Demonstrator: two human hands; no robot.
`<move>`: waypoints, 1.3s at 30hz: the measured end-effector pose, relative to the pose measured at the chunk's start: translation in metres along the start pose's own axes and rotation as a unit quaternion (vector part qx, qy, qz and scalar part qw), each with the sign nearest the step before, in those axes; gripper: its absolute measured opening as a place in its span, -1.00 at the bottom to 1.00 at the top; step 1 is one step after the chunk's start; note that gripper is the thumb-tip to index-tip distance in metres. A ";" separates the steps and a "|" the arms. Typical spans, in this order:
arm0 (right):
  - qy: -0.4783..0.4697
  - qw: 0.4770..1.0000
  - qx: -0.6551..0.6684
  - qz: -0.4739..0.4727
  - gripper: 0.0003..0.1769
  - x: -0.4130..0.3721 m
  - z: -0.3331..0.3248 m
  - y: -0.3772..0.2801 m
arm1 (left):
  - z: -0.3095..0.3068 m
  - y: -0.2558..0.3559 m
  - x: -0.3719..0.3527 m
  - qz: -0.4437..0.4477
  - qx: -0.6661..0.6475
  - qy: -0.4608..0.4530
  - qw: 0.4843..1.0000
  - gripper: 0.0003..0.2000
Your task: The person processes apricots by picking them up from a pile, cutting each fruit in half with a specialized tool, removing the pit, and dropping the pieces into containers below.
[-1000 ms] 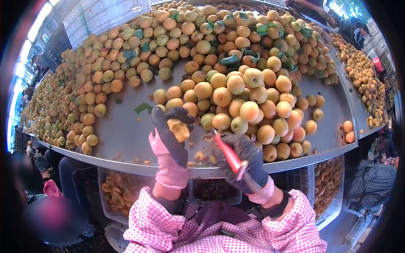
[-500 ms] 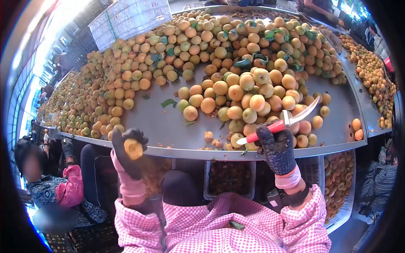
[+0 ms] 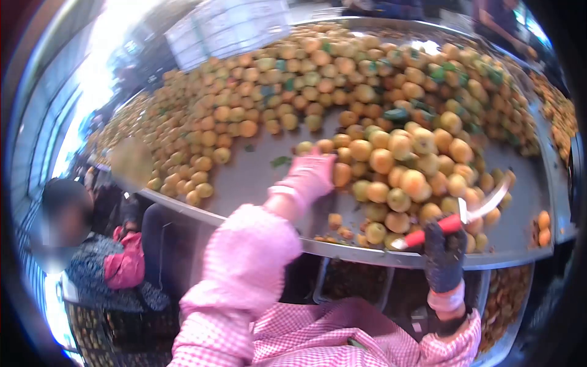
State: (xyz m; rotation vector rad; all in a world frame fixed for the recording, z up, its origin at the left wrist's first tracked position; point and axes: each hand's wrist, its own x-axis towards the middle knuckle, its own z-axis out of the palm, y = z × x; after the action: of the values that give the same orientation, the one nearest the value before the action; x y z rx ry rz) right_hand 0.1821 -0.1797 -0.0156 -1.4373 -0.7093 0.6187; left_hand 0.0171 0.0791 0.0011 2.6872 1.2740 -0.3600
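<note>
At the lower right of the frame, our right hand (image 3: 445, 252) grips the knife (image 3: 449, 225), blade toward the right edge, while at the centre our left hand (image 3: 312, 170), its grip too hidden for us to tell, reaches the left edge of the fruit (image 3: 413, 181) heaped on the table (image 3: 235, 186).

White crate (image 3: 229, 30): far ahead of me, slightly left
Co-worker (image 3: 92, 263): close on my left, patterned top, pink sleeve (image 3: 125, 262)
Another person (image 3: 496, 23): far ahead, to my right
Dark crates (image 3: 116, 333): low at my left
</note>
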 end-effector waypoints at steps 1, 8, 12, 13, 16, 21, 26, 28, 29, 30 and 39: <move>0.020 0.999 -0.030 -0.024 -0.82 0.000 -0.003 0.012 | 0.012 -0.002 0.010 -0.010 0.030 0.026 0.999 -0.39; -0.072 0.993 -0.007 0.091 -0.86 0.003 0.000 0.008 | 0.012 -0.004 0.027 -0.043 0.035 -0.085 0.995 -0.59; -0.111 0.993 -0.027 0.018 -0.87 -0.010 0.026 0.008 | 0.016 0.010 -0.006 -0.068 0.078 -0.023 0.994 -0.59; -0.107 0.993 -0.039 -0.013 -0.87 -0.014 0.028 0.010 | 0.021 0.001 -0.012 -0.058 0.026 0.029 0.998 -0.51; -0.085 0.967 -0.177 -0.162 -0.88 -0.025 0.018 0.017 | 0.005 -0.011 -0.062 -0.049 -0.255 0.208 0.943 -0.40; -0.282 0.953 -0.111 -0.002 -0.81 -0.012 0.054 -0.043 | -0.022 0.000 -0.103 0.092 -0.746 0.084 0.655 -0.50; -0.277 0.959 -0.053 0.016 -0.82 -0.008 0.070 -0.041 | 0.018 0.036 -0.075 0.108 -0.821 0.184 0.529 -0.43; -0.274 0.960 -0.056 0.018 -0.85 -0.005 0.074 -0.047 | 0.030 0.045 -0.065 0.105 -0.832 0.208 0.503 -0.42; -0.271 0.960 -0.068 0.008 -0.85 -0.002 0.079 -0.050 | 0.035 0.047 -0.061 0.121 -0.814 0.233 0.518 -0.41; -0.269 0.960 -0.077 -0.004 -0.86 0.001 0.080 -0.051 | 0.038 0.039 -0.055 0.179 -0.739 0.281 0.585 -0.40; -0.198 0.972 -0.118 -0.054 -0.80 -0.007 0.115 -0.031 | 0.020 0.033 -0.077 0.081 -0.748 0.165 0.638 -0.55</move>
State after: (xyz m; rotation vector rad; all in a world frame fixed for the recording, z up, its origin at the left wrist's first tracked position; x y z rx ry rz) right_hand 0.0901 -0.1107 0.0156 -1.4953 -1.2012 0.7646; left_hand -0.0071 -0.0036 0.0040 1.2935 0.6796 0.8927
